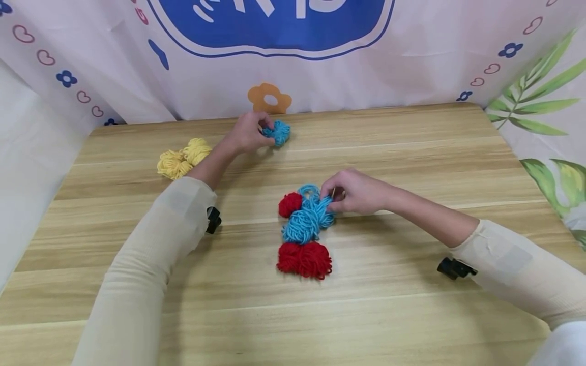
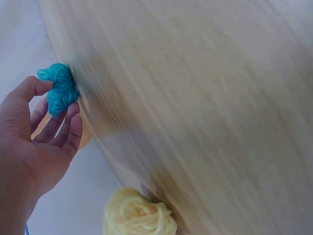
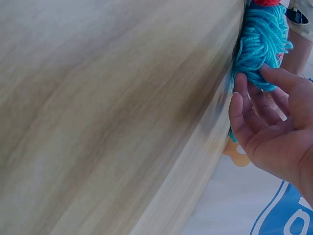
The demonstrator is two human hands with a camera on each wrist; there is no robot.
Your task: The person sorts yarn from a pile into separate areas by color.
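Near the table's back edge my left hand (image 1: 249,133) pinches a small bundle of blue yarn (image 1: 279,133) between thumb and fingers. The left wrist view shows the same blue bundle (image 2: 60,90) at the fingertips. At mid-table my right hand (image 1: 359,192) grips the right end of a larger blue yarn bundle (image 1: 304,223). In the right wrist view, thumb and fingers close on that blue yarn (image 3: 264,41). A small red yarn ball (image 1: 290,205) touches the larger blue bundle's upper left, and a red yarn bundle (image 1: 304,260) lies just below it.
Yellow yarn bundles (image 1: 176,161) lie at the back left, partly behind my left forearm. A printed white cloth (image 1: 357,81) hangs along the back edge of the wooden table (image 1: 389,305). Each sleeve carries a small black wrist camera (image 1: 455,268).
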